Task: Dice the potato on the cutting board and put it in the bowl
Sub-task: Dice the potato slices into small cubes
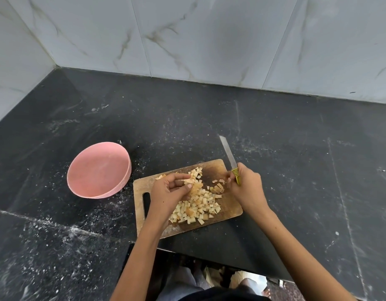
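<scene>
The table [274, 131] is a dark, black-speckled stone surface streaked with pale dust and scratches, set into a corner between pale marbled wall tiles at its far and left edges. A pink bowl [122, 168] stands directly on it toward the left, tipped so its inside faces the near side. Just beside the bowl, close to the table's near edge, lies a wooden cutting board [229, 210] with a handle slot at its left end.

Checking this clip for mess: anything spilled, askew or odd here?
Nothing spilled: the dice all lie on the board, and the bowl holds none. The counter is dusted with white specks. The right hand holds the knife blade-up.
</scene>
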A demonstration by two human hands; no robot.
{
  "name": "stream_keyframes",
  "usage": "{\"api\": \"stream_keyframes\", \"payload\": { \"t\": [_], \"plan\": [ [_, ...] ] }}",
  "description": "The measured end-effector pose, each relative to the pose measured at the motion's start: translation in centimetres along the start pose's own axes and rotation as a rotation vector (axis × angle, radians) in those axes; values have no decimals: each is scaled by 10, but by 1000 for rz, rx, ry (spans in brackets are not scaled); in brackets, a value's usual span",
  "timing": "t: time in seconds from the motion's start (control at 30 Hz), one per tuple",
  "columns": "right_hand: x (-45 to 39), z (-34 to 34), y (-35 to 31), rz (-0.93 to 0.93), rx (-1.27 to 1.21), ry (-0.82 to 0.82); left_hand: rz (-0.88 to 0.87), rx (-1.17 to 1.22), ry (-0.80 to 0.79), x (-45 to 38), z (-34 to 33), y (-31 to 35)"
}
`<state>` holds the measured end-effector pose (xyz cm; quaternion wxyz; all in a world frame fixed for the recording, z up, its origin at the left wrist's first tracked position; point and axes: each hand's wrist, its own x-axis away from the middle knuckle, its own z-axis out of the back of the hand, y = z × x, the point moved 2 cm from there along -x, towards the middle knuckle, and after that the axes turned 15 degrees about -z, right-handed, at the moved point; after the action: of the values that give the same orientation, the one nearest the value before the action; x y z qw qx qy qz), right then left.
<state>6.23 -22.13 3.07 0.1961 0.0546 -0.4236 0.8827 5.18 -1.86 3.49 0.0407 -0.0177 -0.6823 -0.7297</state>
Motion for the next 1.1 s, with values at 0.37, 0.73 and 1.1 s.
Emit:
{"api": "stream_keyframes", "payload": {
  "t": [0.37, 0.73, 1.1],
  "plan": [
    [2, -16, -7, 49, 31, -79, -33, -69, 84, 8, 5, -2],
    [3, -19, -13, 13, 39, -129, -93, -15, 102, 4, -13, 10],
    [17, 10, 18, -245, -327, -115, -265, -336, -79, 5, -61, 2]
  ]
}}
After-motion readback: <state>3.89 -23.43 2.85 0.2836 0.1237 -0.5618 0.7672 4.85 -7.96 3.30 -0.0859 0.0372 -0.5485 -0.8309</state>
